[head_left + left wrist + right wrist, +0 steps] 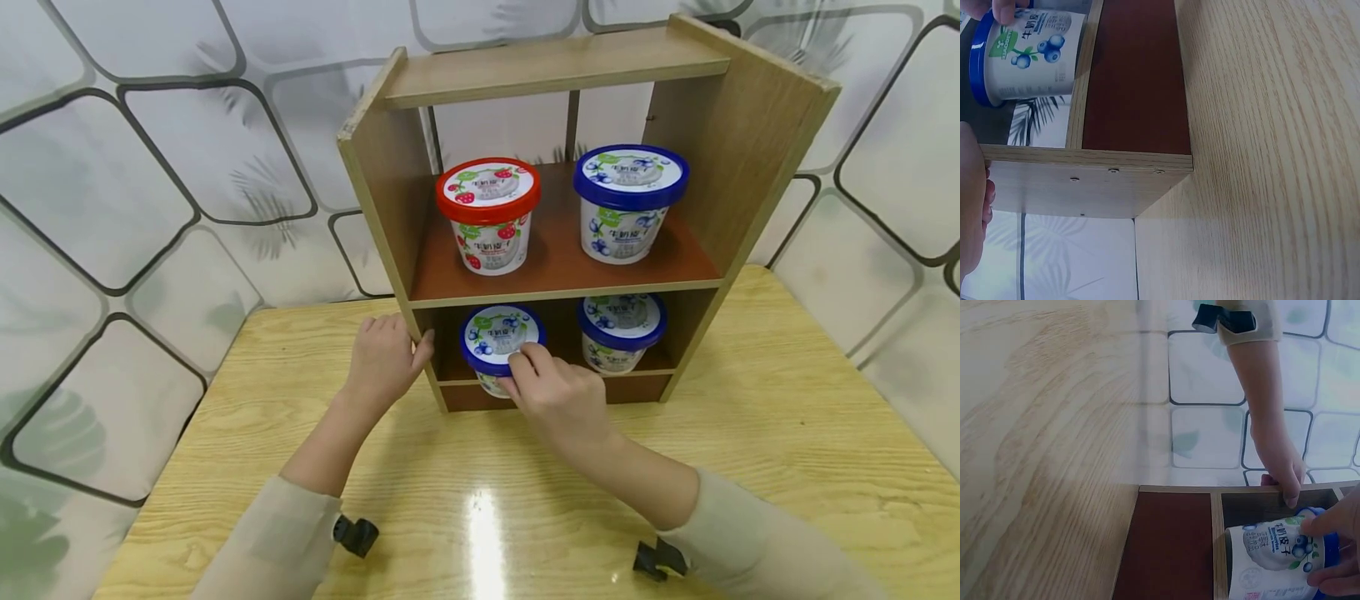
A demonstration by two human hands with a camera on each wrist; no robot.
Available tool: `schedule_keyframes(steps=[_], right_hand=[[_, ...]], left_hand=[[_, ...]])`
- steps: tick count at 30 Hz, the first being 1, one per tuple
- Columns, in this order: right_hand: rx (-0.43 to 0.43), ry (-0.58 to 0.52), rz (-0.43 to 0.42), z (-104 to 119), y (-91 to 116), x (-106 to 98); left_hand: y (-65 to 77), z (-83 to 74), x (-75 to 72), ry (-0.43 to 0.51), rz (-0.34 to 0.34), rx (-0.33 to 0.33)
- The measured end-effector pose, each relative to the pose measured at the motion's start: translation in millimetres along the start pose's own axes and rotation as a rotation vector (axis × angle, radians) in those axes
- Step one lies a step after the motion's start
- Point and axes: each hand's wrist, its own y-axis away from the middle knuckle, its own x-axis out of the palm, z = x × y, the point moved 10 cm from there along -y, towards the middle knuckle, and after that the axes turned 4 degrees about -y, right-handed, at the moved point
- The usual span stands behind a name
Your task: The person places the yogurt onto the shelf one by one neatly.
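Observation:
In the head view my right hand [566, 404] grips a white tub [498, 333] with a blue lid and printed blueberries. Thumb and fingers are at the lid's rim and side. That tub stands at the lower left of a small wooden shelf unit [761, 167], its front reaching the shelf's front edge. My left hand [384, 354] holds the unit's left side panel, thumb at the front edge and fingers along the outside. The right wrist view shows the tub [1272, 553] lying sideways across the picture, with fingers around its blue lid.
Another blue-lidded tub [624, 333] stands at the lower right. On the upper shelf are a red-lidded strawberry tub [491, 246] and a blue-lidded tub [626, 233]. The unit stands on a wood-grain table [420, 500] near a patterned wall covering [225, 167].

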Motion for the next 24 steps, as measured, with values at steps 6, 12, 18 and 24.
schedule_keyframes(steps=[6,12,18,24], right_hand=[[0.030,0.009,0.032,-1.1,-3.4,5.7],[0.043,-0.002,0.010,-3.6,-6.7,10.0],[0.043,0.031,-0.018,-5.7,-8.1,13.4],[0.046,0.035,-0.026,-9.1,-8.7,18.9]], left_hand=[[-0.1,0.5,0.4,0.008,0.006,-0.001],[-0.4,1.3,2.2,0.010,0.027,-0.010],[-0.6,0.7,1.8,0.013,0.023,-0.010],[0.0,0.9,0.0,0.017,0.007,-0.012]])
